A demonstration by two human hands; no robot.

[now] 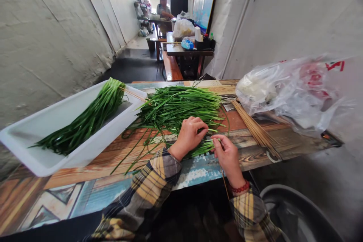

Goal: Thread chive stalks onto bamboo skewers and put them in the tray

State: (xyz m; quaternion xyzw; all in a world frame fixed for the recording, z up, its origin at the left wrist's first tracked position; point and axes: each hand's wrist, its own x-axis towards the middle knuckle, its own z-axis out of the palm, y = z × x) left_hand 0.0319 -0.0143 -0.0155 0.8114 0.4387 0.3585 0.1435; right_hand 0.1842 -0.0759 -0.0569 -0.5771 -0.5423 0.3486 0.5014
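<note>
A loose pile of garlic chives (181,104) lies across the wood-patterned table, pale stem ends to the right. My left hand (189,136) is closed at the pile's near edge, fingers pinched around chive stems. Just right of it, my right hand (228,157) grips a thin bamboo skewer (225,181), which slants down below the palm. Its thumb and forefinger meet at the stem ends, where the skewer tip is hard to make out. To the left, a white plastic tray (56,121) holds chives (90,121) threaded on skewers that stick out over its rim.
A bundle of bamboo skewers (252,128) lies right of the pile, beside a clear plastic bag (295,90). Below the table's right edge stands a grey bin (300,200). Farther back are another table (184,50), a bench (172,68) and a seated person (163,9).
</note>
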